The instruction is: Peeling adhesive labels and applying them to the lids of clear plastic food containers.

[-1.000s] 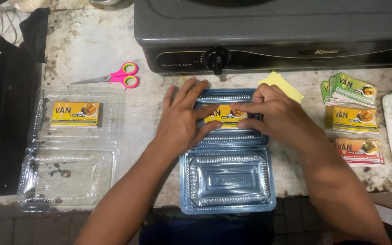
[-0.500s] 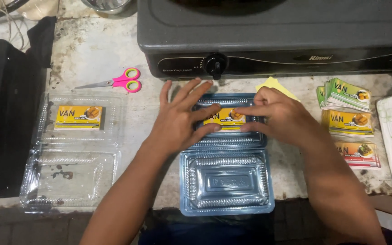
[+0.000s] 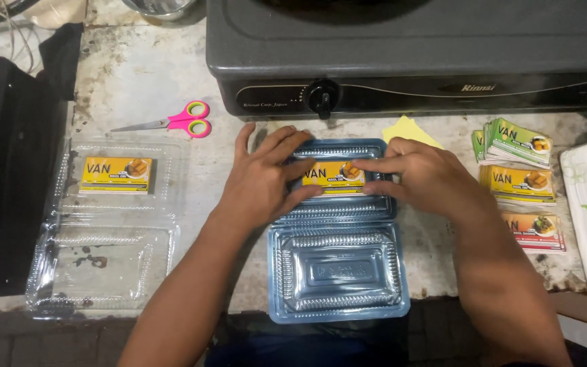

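Head view: both hands pressed a yellow label (image 3: 331, 175) flat onto the lid of an open clear box (image 3: 338, 231) at the counter's centre. Left hand (image 3: 266, 178) lay spread, right hand (image 3: 424, 175) pinned it with extended fingers, neither clamped. The box looked light, thin, crushable, best held by its rim. 3 label stacks (image 3: 519, 173) sat right; another labelled box (image 3: 107, 224) left, by pink scissors (image 3: 178, 123).

Stove (image 3: 409, 61) is walling off the far side. Scissors (image 3: 174, 123) and label stacks (image 3: 519, 178) are crowding the flanks; bare surface (image 3: 219, 163) is lying open between containers.
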